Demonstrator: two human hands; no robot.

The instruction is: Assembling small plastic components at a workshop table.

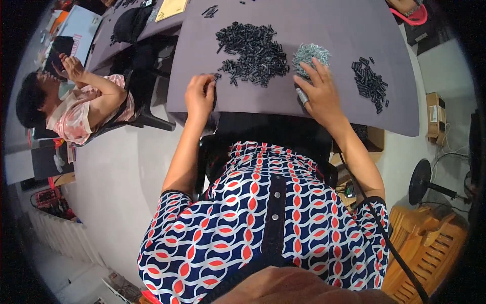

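My left hand [200, 95] rests at the table's near edge with its fingers closed. A small black piece [217, 77] shows at its fingertips. To its right lies a big heap of short black cylindrical pieces [255, 53]. My right hand [320, 96] is palm down with its fingers apart, the fingertips touching the near side of a pile of small shiny silver metal pins [311, 52]. A grey wrap [302, 96] covers part of one digit of that hand. Farther right is a smaller pile of black pieces [370, 83].
The grey-covered table [344, 25] fills the middle. A few black pieces [209, 11] lie at its far left. Another person [86, 106] sits at the left. A wooden chair [430, 243] and a black fan [421, 181] stand at the right.
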